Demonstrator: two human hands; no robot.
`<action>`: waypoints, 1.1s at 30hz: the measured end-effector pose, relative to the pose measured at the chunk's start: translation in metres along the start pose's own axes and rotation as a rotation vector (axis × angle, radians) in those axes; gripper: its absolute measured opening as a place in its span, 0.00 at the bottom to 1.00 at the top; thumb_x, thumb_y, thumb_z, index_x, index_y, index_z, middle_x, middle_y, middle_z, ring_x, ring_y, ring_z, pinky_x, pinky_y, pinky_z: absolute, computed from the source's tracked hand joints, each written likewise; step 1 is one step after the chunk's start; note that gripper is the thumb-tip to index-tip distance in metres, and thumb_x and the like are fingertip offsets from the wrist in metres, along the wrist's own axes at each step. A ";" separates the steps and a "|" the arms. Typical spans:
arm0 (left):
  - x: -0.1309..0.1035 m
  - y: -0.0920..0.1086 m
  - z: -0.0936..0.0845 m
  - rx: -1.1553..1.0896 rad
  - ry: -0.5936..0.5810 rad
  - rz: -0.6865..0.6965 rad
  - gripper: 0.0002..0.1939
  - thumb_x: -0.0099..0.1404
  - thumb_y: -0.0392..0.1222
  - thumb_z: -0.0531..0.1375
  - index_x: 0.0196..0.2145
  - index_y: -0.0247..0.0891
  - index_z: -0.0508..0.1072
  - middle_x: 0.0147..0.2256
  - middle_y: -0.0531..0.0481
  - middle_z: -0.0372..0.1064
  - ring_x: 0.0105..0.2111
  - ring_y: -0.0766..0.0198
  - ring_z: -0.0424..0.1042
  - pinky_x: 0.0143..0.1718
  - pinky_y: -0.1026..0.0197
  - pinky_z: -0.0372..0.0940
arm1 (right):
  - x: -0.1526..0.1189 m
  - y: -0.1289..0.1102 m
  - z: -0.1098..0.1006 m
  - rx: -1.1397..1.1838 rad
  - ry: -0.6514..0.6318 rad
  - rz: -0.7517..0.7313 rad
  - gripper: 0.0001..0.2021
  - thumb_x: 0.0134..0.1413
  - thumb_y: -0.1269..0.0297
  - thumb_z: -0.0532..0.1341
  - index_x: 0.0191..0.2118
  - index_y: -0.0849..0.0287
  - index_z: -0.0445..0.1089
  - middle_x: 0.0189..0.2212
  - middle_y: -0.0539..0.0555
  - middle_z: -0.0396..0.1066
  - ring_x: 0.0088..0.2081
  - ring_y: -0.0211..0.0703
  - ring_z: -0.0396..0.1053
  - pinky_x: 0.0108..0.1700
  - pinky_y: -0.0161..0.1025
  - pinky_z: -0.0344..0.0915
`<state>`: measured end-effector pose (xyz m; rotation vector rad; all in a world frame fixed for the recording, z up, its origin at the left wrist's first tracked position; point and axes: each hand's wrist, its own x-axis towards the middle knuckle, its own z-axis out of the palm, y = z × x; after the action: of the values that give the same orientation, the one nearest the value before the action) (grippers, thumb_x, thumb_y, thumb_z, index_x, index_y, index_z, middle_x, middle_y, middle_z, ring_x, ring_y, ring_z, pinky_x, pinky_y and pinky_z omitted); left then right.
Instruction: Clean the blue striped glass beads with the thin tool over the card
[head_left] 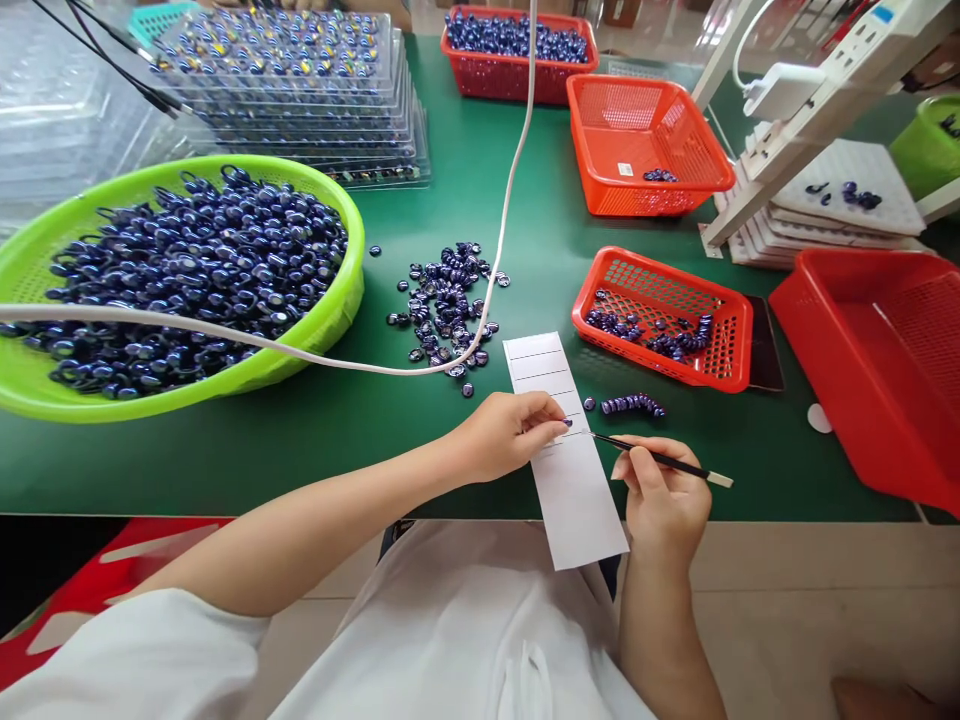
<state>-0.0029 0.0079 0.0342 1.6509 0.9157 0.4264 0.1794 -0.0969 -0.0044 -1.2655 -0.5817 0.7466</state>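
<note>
Between thumb and forefinger, my left hand [510, 435] pinches a small dark blue shiny piece [568, 423] above a strip of white paper [574, 500] ruled with dark lines. My right hand [667, 490] grips a thin black brush [667, 460] with a pale end, its tip pointing left at the paper near the pinched piece. Whether the tip touches anything is too small to tell. Just beyond my right hand lies a curved row of dark blue round pieces [632, 405], with one loose piece [589, 404] beside it. A loose pile of similar pieces [450, 300] lies beyond the paper.
A large green basket [352, 270] heaped with dark blue pieces stands left. Clear stacked trays [300, 110] rise behind it. Red baskets [739, 345], [600, 195] and a red bin [847, 400] fill the right side. A white cable [517, 150] hangs across the green table [420, 440].
</note>
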 end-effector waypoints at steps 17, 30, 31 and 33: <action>0.004 -0.020 0.014 -0.113 -0.002 0.058 0.09 0.58 0.35 0.65 0.38 0.34 0.77 0.33 0.49 0.78 0.32 0.65 0.76 0.37 0.65 0.71 | -0.003 0.000 -0.002 0.006 -0.077 -0.078 0.06 0.52 0.67 0.70 0.35 0.57 0.73 0.32 0.52 0.80 0.26 0.40 0.76 0.26 0.36 0.70; 0.000 -0.021 0.022 -0.326 -0.176 0.127 0.20 0.61 0.29 0.62 0.51 0.32 0.71 0.45 0.39 0.77 0.45 0.59 0.78 0.47 0.59 0.72 | -0.005 0.002 -0.013 -0.025 -0.522 -0.182 0.08 0.58 0.71 0.64 0.42 0.51 0.74 0.42 0.54 0.80 0.46 0.52 0.78 0.56 0.63 0.69; 0.001 -0.022 0.023 -0.348 -0.168 0.123 0.20 0.61 0.28 0.62 0.52 0.33 0.70 0.45 0.39 0.77 0.44 0.60 0.78 0.47 0.58 0.73 | -0.005 0.002 -0.013 -0.023 -0.511 -0.173 0.08 0.58 0.70 0.65 0.42 0.51 0.74 0.41 0.54 0.80 0.46 0.52 0.78 0.55 0.63 0.70; 0.002 -0.023 0.023 -0.385 -0.144 0.116 0.20 0.60 0.28 0.63 0.51 0.32 0.70 0.45 0.39 0.77 0.44 0.60 0.78 0.47 0.58 0.73 | -0.006 0.002 -0.011 -0.010 -0.475 -0.152 0.07 0.57 0.68 0.66 0.41 0.51 0.74 0.40 0.53 0.80 0.46 0.53 0.78 0.54 0.62 0.71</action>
<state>0.0065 -0.0048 0.0057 1.3635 0.5886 0.5205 0.1838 -0.1083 -0.0086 -1.0397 -1.0553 0.9223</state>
